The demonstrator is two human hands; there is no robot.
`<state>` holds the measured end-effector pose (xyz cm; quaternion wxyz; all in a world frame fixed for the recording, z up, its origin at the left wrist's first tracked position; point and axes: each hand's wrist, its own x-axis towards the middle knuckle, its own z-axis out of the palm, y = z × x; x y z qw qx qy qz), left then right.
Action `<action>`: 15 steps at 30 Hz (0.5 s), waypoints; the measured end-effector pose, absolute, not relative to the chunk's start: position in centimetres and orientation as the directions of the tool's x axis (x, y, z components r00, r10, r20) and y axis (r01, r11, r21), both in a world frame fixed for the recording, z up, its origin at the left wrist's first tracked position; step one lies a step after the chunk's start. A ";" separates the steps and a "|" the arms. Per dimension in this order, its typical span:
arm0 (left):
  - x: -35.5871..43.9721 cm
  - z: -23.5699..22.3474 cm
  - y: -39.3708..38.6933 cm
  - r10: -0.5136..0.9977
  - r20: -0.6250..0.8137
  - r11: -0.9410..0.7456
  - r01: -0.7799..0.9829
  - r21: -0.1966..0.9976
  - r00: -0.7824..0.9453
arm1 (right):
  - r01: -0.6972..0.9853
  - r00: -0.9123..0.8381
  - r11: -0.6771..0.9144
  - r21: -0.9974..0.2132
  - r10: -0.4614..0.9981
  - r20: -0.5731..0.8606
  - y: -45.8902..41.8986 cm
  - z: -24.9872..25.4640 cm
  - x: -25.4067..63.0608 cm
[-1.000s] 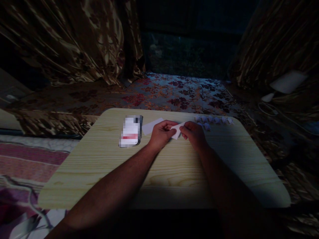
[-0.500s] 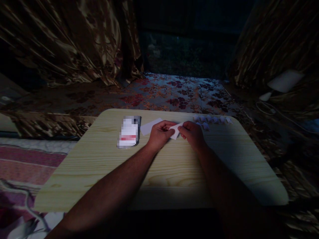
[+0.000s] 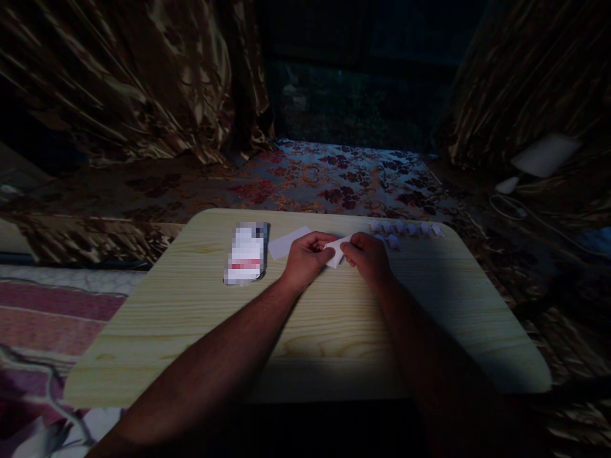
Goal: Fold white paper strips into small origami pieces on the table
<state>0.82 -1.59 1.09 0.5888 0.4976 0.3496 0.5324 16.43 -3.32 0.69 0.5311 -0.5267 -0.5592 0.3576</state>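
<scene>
Between my two hands, over the far middle of the wooden table point(image 3: 191, 331), is a small piece of folded white paper point(image 3: 337, 253). My left hand point(image 3: 308, 257) pinches its left side, thumb on top. The right side is gripped by my right hand point(image 3: 370, 256), with thumb and fingers closed on it. Flat on the table, just left of my left hand, lies a pale paper strip point(image 3: 287, 243). Several small folded paper pieces point(image 3: 399, 229) sit in rows beyond and to the right of my right hand, which partly hides the nearer row.
A phone-like object with a blurred white surface point(image 3: 245, 254) lies on the table's left part. Behind the table is a ledge with flowered cloth point(image 3: 334, 172), flanked by curtains point(image 3: 191, 76). A white lamp point(image 3: 547, 156) with a cord stands at the right. Striped bedding point(image 3: 57, 318) is at the left.
</scene>
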 end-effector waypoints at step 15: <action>1.0 0.9 -1.6 0.977 0.108 -0.054 -0.273 0.960 0.185 | 0.214 0.154 0.191 -0.958 0.962 0.226 -3.3 0.7 16.3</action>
